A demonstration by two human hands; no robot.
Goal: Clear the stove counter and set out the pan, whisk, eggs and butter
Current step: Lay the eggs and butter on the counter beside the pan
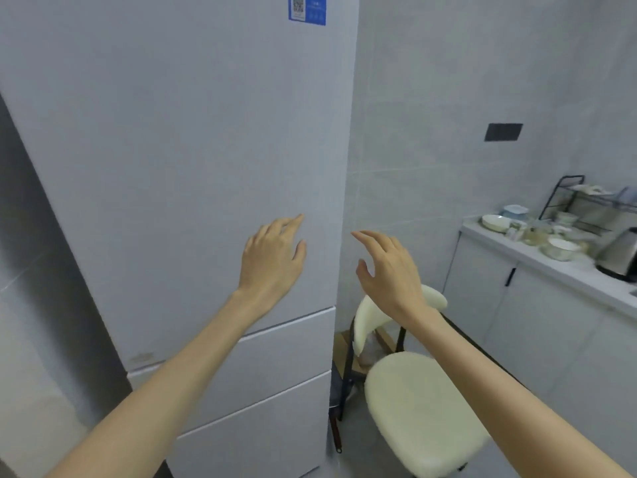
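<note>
A white fridge filled the view. Both hands were spread wide and empty: left hand before its door, right hand just past its edge, above a chair; the tabletop lay well right of it

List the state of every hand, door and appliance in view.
Upper fridge door: closed.
Lower fridge drawers: closed.
Left hand: open, holding nothing, before the upper fridge door.
Right hand: open, holding nothing.
Cabinet door: closed.
Chair: upright.
Kettle: upright on the counter.
</note>
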